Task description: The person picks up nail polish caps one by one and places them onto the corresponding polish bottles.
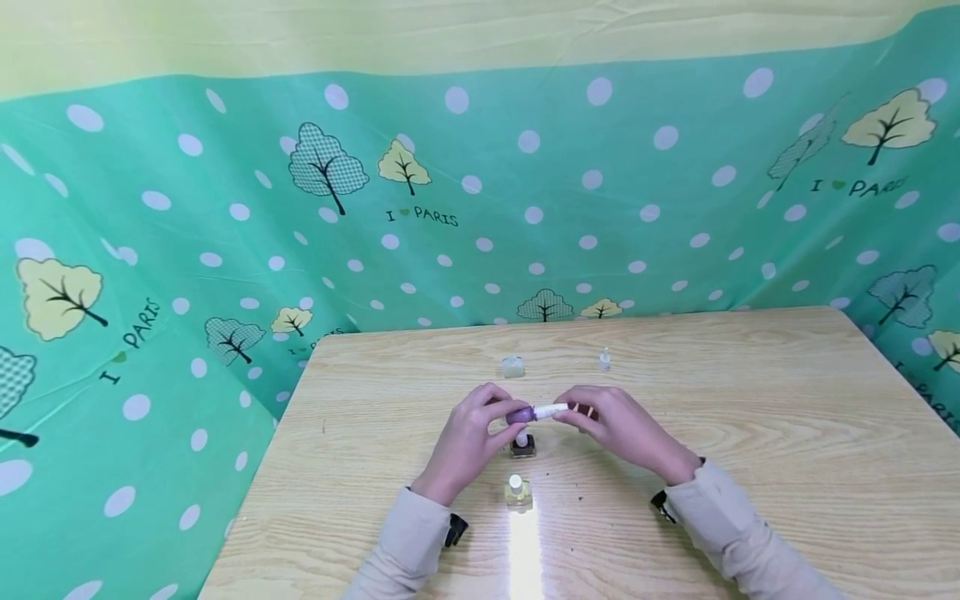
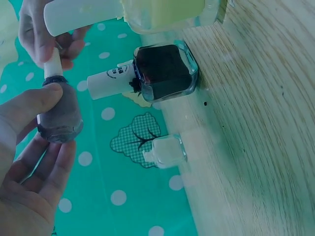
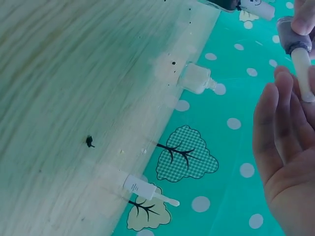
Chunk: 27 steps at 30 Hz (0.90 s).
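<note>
Two hands hold a purple bottle [image 1: 516, 416] by its body and its white cap [image 1: 547, 411], above the bench [image 1: 337, 467].
The left hand [image 1: 472, 427] grasps the bottle's body between thumb and fingers, while the right hand [image 1: 621, 423] pinches the far end of the cap, which meets the bottle's neck; in the head view the pair lies sideways, neck toward the right hand. Just below, a dark bottle [image 1: 522, 448] with a white top stands on the bench, and nearer the person stands a yellowish bottle [image 1: 518, 497], also white-topped. Beyond the hands are an uncapped pale bottle [image 1: 513, 367] and, to its right, a loose brush cap [image 1: 605, 362] standing brush upward. Behind hangs a green dotted cloth [image 1: 495, 167] printed with trees.
</note>
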Each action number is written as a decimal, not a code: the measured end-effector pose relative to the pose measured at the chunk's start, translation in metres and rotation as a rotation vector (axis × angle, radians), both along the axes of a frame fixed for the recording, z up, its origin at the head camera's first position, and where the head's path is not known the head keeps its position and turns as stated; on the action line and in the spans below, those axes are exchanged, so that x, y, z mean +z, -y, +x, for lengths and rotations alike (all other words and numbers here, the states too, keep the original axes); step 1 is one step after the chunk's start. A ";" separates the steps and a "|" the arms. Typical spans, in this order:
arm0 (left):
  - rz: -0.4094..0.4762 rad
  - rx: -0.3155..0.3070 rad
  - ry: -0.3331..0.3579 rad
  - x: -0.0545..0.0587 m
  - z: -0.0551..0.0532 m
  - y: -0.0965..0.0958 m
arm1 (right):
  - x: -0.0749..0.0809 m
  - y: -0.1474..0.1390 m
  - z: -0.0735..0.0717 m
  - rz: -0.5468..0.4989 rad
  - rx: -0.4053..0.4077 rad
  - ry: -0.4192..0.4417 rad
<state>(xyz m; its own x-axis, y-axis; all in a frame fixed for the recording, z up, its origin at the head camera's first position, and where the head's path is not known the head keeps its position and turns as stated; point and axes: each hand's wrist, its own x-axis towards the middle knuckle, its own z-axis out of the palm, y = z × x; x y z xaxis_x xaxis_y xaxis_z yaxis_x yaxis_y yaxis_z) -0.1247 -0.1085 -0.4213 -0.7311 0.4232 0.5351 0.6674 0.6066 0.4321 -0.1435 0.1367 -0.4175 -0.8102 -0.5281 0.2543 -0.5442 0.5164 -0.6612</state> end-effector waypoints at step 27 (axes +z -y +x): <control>-0.022 0.018 0.021 0.000 0.001 -0.002 | -0.001 0.001 0.006 -0.017 -0.037 -0.152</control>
<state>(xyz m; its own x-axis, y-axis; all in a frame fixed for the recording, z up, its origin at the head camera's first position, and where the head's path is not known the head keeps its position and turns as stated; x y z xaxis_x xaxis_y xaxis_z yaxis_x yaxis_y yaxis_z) -0.1236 -0.1061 -0.4209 -0.7495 0.4216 0.5103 0.6474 0.6279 0.4320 -0.1371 0.1357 -0.4184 -0.7807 -0.4932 0.3838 -0.6192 0.5273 -0.5818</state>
